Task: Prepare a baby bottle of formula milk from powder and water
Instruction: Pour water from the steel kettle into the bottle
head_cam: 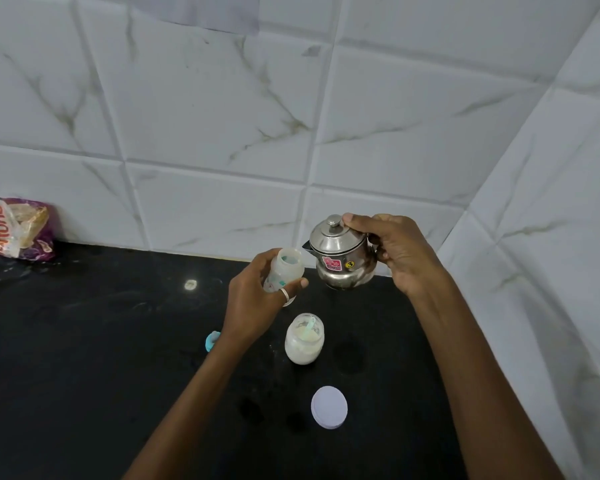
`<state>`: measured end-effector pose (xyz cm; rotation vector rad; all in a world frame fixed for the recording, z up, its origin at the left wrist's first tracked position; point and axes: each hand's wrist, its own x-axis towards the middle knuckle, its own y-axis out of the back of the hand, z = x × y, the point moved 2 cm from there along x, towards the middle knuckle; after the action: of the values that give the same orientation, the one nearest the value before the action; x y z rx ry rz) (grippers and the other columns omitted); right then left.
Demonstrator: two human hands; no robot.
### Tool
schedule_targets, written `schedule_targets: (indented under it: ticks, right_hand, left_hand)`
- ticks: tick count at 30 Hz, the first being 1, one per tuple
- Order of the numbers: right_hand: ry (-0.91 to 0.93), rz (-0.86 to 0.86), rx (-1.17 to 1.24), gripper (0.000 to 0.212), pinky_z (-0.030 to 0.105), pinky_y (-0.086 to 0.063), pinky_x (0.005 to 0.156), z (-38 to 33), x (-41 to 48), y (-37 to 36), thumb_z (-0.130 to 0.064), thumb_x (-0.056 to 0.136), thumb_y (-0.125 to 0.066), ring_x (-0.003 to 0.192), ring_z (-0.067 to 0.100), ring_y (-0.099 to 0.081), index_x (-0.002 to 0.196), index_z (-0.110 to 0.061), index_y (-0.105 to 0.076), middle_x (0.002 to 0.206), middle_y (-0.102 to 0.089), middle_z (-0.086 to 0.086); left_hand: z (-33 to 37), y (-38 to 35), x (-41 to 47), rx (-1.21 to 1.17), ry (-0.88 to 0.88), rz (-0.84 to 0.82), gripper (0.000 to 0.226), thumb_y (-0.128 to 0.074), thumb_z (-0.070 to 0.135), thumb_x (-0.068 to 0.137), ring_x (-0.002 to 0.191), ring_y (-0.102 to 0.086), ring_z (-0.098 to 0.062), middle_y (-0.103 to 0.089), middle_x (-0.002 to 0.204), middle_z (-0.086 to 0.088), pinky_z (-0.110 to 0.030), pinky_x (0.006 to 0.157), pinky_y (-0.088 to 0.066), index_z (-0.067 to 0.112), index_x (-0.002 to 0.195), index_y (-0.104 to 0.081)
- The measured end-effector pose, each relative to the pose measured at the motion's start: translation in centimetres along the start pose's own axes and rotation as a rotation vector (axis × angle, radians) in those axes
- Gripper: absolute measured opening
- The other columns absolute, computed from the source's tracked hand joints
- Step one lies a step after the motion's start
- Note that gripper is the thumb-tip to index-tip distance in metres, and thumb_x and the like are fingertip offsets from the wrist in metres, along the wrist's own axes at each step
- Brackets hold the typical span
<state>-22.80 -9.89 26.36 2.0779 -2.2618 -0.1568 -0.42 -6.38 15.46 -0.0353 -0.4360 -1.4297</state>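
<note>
While our left grip (257, 301) curls round the open bottle (287, 268), our right grip (400, 254) clasps the jug (342, 261), a fingertip at its lid (333, 232), over the worktop (84, 341).

Not much going on gear-wise. The left forearm (194, 393) and right forearm (465, 358) are both bare right down to where the picture cuts them off. The left hand (253, 299) wears a ring (284, 294), a thin, plain silvery band on one finger. The right hand (395, 251) is bare, and the nails that show look short and plain.
</note>
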Motion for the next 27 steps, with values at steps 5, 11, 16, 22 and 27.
schedule_targets:
  ticks: [5,11,16,22,27]
  right_hand:
    - [0.023,0.004,-0.072,0.053,0.026,-0.036,0.059,-0.4,0.5,-0.6,-0.040,0.069,-0.091,0.049,0.005,-0.041,0.053,-0.025,-0.042,0.056,-0.039,-0.008]
    - [0.060,-0.020,-0.121,0.061,0.013,-0.033,0.042,-1.3,0.5,-1.2,-0.039,0.066,-0.092,0.043,0.003,-0.036,0.040,-0.025,-0.038,0.048,-0.035,-0.014]
    - [0.065,-0.014,-0.132,0.061,0.012,-0.032,0.041,-1.8,0.6,-1.6,-0.037,0.066,-0.092,0.043,0.004,-0.036,0.042,-0.025,-0.037,0.049,-0.035,-0.012]
    - [0.062,-0.014,-0.163,0.059,0.012,-0.033,0.041,-2.1,0.5,-1.8,-0.035,0.068,-0.092,0.043,0.004,-0.038,0.043,-0.025,-0.040,0.049,-0.039,-0.011]
    - [0.061,-0.013,-0.187,0.056,0.011,-0.034,0.041,-2.4,0.4,-2.0,-0.034,0.068,-0.093,0.042,0.004,-0.039,0.045,-0.025,-0.042,0.049,-0.041,-0.010]
  left_hand:
    - [-0.3,0.3,0.1,-0.003,0.010,-0.001,0.064,-0.089,0.035,0.078,0.109,-0.065,-0.006,-0.067,0.121,0.014,-0.004,0.084,-0.049,0.028,0.134,-0.059]
    - [-0.4,0.5,0.0,-0.019,0.014,0.004,0.062,-0.089,0.034,0.077,0.108,-0.065,-0.002,-0.068,0.119,0.016,-0.008,0.087,-0.052,0.031,0.131,-0.059]
    - [-0.5,0.7,-0.1,-0.027,0.012,0.009,0.062,-0.089,0.035,0.077,0.109,-0.065,-0.004,-0.066,0.118,0.017,-0.002,0.084,-0.047,0.030,0.132,-0.059]
    - [-0.8,0.7,0.0,-0.008,0.000,0.009,0.067,-0.088,0.034,0.078,0.116,-0.064,-0.010,-0.067,0.127,0.008,-0.007,0.086,-0.049,0.024,0.137,-0.058]
    - [-0.9,0.6,0.0,-0.029,0.000,-0.001,0.064,-0.088,0.034,0.078,0.114,-0.064,-0.010,-0.066,0.123,0.013,-0.003,0.084,-0.048,0.027,0.135,-0.058]
